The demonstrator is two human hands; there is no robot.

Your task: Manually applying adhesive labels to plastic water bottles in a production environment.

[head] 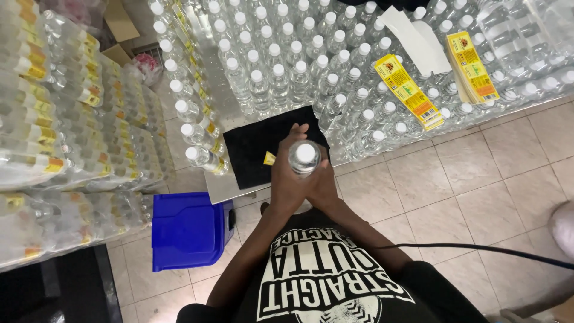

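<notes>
1. Both hands wrap one clear bottle [304, 157] at centre frame: left hand [286, 173] closed round its side, right hand [323, 179] clasped against it.
2. Bottle stands upright over the black cloth [251, 143], a small yellow label scrap [269, 158] beside it.
3. Labelled bottles [200, 134] line the left; many bare bottles [287, 66] and label stacks [409, 90] remain, so I judge much left.
</notes>
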